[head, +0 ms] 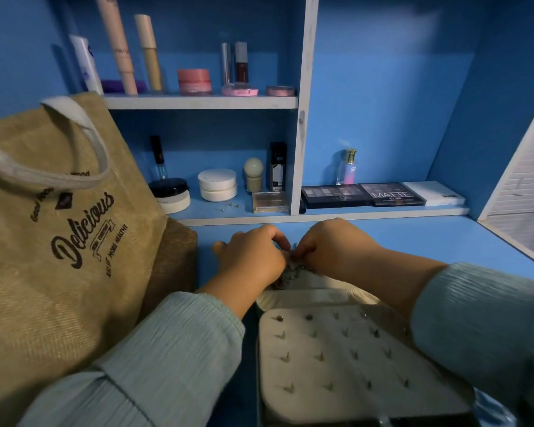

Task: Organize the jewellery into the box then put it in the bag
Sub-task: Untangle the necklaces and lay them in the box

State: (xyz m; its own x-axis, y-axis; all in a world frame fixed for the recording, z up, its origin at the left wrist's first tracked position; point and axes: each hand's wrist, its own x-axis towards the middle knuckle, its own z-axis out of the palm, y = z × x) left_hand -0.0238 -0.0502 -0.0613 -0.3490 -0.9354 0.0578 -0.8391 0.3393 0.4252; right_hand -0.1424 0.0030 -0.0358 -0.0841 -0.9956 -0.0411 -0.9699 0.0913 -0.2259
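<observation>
Jute bag stands left of the open jewellery box on the blue desk.
Behind the box, cosmetics fill the shelves; at its far edge, left hand and right hand meet, fingers curled, pinching a metal chain.

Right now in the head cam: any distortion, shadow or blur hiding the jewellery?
Head view: wide-angle bend bows the shelf divider and the edges. Dim, blue-tinted light; no glare. The left hand and right hand pinch a small metal piece, shadowed and too soft to identify. The jewellery box pad is slightly blurred and its studs are small. The bag print reads sharp.
</observation>
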